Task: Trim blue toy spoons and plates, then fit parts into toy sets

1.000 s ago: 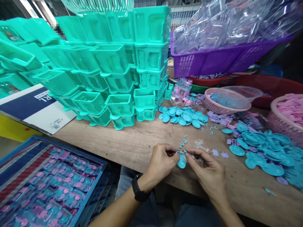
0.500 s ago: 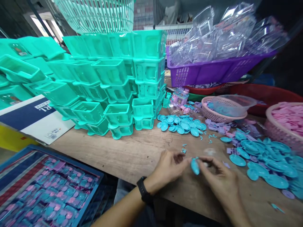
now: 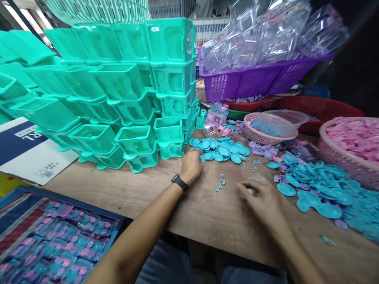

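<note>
Left hand, grip hidden, is at the left end of the blue oval dishes; right hand, half-curled, contents unclear, right of small blue hooks.

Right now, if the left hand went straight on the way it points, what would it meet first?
Probably the turquoise oval pieces; the left hand is at their pile's left end, though contact is unclear.
</note>
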Demonstrator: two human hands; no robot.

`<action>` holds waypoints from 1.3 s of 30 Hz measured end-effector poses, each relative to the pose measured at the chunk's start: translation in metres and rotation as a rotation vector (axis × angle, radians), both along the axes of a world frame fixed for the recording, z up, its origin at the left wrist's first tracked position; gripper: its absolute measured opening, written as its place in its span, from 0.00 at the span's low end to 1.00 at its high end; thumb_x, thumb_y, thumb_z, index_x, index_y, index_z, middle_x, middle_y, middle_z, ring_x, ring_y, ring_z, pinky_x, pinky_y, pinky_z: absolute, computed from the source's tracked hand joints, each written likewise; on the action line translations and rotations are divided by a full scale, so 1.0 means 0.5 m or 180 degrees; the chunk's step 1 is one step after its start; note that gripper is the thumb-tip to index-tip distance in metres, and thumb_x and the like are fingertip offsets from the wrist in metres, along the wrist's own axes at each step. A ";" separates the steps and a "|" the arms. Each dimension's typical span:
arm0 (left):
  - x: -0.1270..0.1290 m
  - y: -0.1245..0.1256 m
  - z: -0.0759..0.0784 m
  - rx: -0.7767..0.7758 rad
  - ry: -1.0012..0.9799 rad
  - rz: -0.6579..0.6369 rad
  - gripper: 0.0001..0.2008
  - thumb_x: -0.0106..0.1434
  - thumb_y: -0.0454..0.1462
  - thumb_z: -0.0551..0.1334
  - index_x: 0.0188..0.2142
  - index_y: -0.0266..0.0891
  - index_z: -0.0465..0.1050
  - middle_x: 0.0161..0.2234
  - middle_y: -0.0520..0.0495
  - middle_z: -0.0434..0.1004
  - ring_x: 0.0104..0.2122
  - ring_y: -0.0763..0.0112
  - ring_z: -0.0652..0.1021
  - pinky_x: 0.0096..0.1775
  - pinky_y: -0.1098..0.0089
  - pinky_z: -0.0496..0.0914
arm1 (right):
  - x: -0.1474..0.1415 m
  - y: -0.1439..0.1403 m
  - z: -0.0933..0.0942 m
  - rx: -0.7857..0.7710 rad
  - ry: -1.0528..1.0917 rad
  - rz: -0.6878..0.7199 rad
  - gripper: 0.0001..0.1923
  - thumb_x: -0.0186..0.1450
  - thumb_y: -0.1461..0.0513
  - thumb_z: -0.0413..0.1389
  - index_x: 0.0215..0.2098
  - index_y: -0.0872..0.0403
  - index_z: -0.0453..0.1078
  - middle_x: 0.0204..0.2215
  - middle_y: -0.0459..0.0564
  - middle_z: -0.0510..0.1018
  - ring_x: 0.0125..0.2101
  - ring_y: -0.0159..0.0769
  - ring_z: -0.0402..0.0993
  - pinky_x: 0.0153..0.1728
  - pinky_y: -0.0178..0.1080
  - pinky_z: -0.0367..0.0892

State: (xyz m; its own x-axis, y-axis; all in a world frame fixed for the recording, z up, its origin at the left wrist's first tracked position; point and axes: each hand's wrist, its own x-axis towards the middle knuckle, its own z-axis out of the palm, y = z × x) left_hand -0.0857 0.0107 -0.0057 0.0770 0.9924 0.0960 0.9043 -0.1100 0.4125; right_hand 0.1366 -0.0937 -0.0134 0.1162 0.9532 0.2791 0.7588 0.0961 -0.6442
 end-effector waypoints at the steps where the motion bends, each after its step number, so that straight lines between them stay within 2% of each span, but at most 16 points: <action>1: -0.002 -0.013 0.002 -0.0002 -0.0002 0.0003 0.10 0.63 0.29 0.60 0.41 0.38 0.79 0.42 0.39 0.81 0.42 0.57 0.80 0.40 0.65 0.70 | -0.036 -0.004 -0.014 -0.0082 -0.0066 0.0212 0.18 0.64 0.48 0.53 0.28 0.49 0.78 0.28 0.51 0.83 0.31 0.44 0.80 0.33 0.41 0.68; 4: -0.015 -0.060 0.010 0.0067 -0.0263 0.0066 0.07 0.63 0.30 0.60 0.37 0.38 0.77 0.37 0.43 0.82 0.38 0.62 0.80 0.37 0.68 0.68 | -0.108 -0.008 -0.034 -0.0232 -0.0490 0.0417 0.12 0.66 0.54 0.56 0.29 0.51 0.76 0.31 0.50 0.83 0.34 0.44 0.80 0.36 0.41 0.67; 8: -0.034 -0.134 0.008 0.0306 -0.1457 0.0189 0.04 0.63 0.32 0.62 0.30 0.38 0.73 0.28 0.49 0.79 0.31 0.68 0.78 0.33 0.71 0.65 | -0.132 -0.004 -0.029 -0.0341 -0.0903 0.0505 0.07 0.64 0.61 0.57 0.30 0.52 0.77 0.31 0.52 0.83 0.35 0.46 0.80 0.35 0.42 0.67; 12: -0.040 -0.199 -0.008 0.0185 -0.2552 0.0323 0.01 0.62 0.34 0.64 0.33 0.38 0.74 0.25 0.51 0.79 0.26 0.69 0.79 0.30 0.73 0.67 | -0.130 -0.021 -0.019 -0.0201 -0.0240 0.0711 0.10 0.64 0.61 0.56 0.32 0.51 0.81 0.32 0.52 0.85 0.34 0.44 0.82 0.35 0.40 0.72; 15: -0.032 -0.229 -0.013 0.0038 -0.3089 0.0368 0.07 0.59 0.34 0.65 0.38 0.37 0.79 0.30 0.47 0.85 0.31 0.66 0.83 0.33 0.72 0.73 | -0.131 -0.047 -0.005 0.0033 0.0395 0.0535 0.12 0.64 0.57 0.57 0.35 0.49 0.83 0.33 0.51 0.86 0.35 0.44 0.84 0.36 0.40 0.75; 17: -0.023 -0.242 -0.012 0.0039 -0.3253 0.0375 0.07 0.59 0.33 0.65 0.37 0.38 0.82 0.34 0.45 0.86 0.33 0.65 0.84 0.36 0.71 0.75 | -0.135 -0.064 0.010 0.0167 0.0583 0.0465 0.12 0.65 0.55 0.57 0.36 0.49 0.83 0.35 0.51 0.87 0.36 0.44 0.84 0.36 0.39 0.77; 22: 0.000 -0.264 -0.001 0.0402 -0.3188 0.0284 0.06 0.58 0.33 0.65 0.33 0.37 0.82 0.30 0.47 0.85 0.30 0.67 0.83 0.33 0.73 0.75 | -0.154 -0.090 0.045 0.0383 0.0737 0.0471 0.11 0.66 0.57 0.58 0.38 0.48 0.83 0.36 0.48 0.87 0.35 0.39 0.84 0.36 0.35 0.77; 29: 0.016 -0.285 0.010 0.0981 -0.2743 -0.0028 0.06 0.61 0.30 0.64 0.33 0.38 0.81 0.30 0.49 0.84 0.29 0.71 0.81 0.32 0.75 0.72 | -0.166 -0.096 0.054 0.0658 0.0805 0.0402 0.09 0.65 0.59 0.59 0.35 0.50 0.83 0.34 0.49 0.86 0.32 0.37 0.83 0.28 0.32 0.74; 31: 0.014 -0.287 0.010 0.1109 -0.2541 -0.0192 0.06 0.62 0.29 0.63 0.35 0.38 0.80 0.30 0.48 0.83 0.29 0.71 0.81 0.32 0.74 0.72 | -0.164 -0.097 0.057 0.0626 0.0782 0.0399 0.10 0.65 0.60 0.58 0.35 0.50 0.82 0.33 0.49 0.86 0.31 0.37 0.83 0.27 0.32 0.73; 36: 0.002 -0.285 0.003 0.1515 -0.1631 -0.0897 0.10 0.66 0.28 0.58 0.35 0.38 0.77 0.31 0.45 0.81 0.31 0.67 0.80 0.34 0.70 0.72 | -0.156 -0.096 0.069 0.0368 0.0592 0.0436 0.11 0.64 0.58 0.56 0.30 0.50 0.82 0.28 0.49 0.84 0.27 0.38 0.80 0.29 0.35 0.72; 39: -0.004 -0.280 -0.001 0.1585 -0.1306 -0.1078 0.12 0.67 0.27 0.55 0.35 0.39 0.75 0.32 0.44 0.81 0.32 0.66 0.80 0.36 0.69 0.72 | -0.146 -0.087 0.071 0.0134 0.0731 0.0459 0.12 0.62 0.58 0.56 0.28 0.50 0.82 0.28 0.51 0.85 0.29 0.40 0.80 0.30 0.37 0.72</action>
